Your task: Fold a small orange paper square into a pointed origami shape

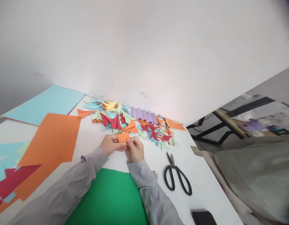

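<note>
A small folded piece of orange paper [123,137] is held between my two hands above the white table. My left hand [112,144] grips its left side, thumb in front. My right hand [136,149] pinches its right edge between thumb and fingers. Just beyond them lies a heap of small folded paper planes [116,122] in red, orange, yellow, light green and blue. A purple pleated paper strip [144,115] stands at the back of the heap. Green paper [109,198] lies below my forearms.
Black-handled scissors [174,173] lie partly open to the right, with a black object [203,217] nearer the front edge. Orange sheets [52,137], light blue sheets [46,103] and red scraps [15,179] lie left. A wall [135,56] rises behind the table.
</note>
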### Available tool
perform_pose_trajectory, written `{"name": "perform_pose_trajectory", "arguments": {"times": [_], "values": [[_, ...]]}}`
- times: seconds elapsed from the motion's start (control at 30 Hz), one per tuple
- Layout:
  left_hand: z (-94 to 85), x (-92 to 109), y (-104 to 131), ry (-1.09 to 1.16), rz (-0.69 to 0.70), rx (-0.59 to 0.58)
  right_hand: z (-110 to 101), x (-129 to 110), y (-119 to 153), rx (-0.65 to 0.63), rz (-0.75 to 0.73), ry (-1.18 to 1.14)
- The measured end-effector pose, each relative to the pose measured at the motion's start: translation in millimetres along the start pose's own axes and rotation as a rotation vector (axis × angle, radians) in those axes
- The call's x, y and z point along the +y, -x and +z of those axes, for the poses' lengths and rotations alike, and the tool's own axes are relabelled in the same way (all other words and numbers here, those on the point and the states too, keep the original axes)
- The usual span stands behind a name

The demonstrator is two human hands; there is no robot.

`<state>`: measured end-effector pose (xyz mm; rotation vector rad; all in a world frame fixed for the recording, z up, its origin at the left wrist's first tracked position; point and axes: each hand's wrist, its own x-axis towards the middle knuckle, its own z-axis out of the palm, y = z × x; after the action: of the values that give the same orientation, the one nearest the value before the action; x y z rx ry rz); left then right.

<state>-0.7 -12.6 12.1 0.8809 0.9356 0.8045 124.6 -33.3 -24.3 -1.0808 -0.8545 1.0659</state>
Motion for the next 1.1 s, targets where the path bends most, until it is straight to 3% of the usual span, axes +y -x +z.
{"name": "perform_pose_trajectory", "arguments": {"times": [0.23, 0.6, 0.87, 1.1], "values": [[-2.4, 2.3, -1.7, 0.079, -0.090, 0.022, 0.3, -1.4, 1.7, -0.043, 0.082, -0.024], [-2.6, 5.2, 0.0, 0.073, -0.104, 0.015, 2.8, -8.0, 2.4, -0.044, 0.183, -0.140], [-0.4, 2.2, -0.8, 0.029, -0.013, 0.038, 3.7, -7.9, 3.5, -0.044, 0.129, -0.119], [-0.3, -0.3, -1.5, -0.045, 0.003, -0.016, 1.6, -5.5, 2.4, -0.065, 0.056, -0.011]]}}
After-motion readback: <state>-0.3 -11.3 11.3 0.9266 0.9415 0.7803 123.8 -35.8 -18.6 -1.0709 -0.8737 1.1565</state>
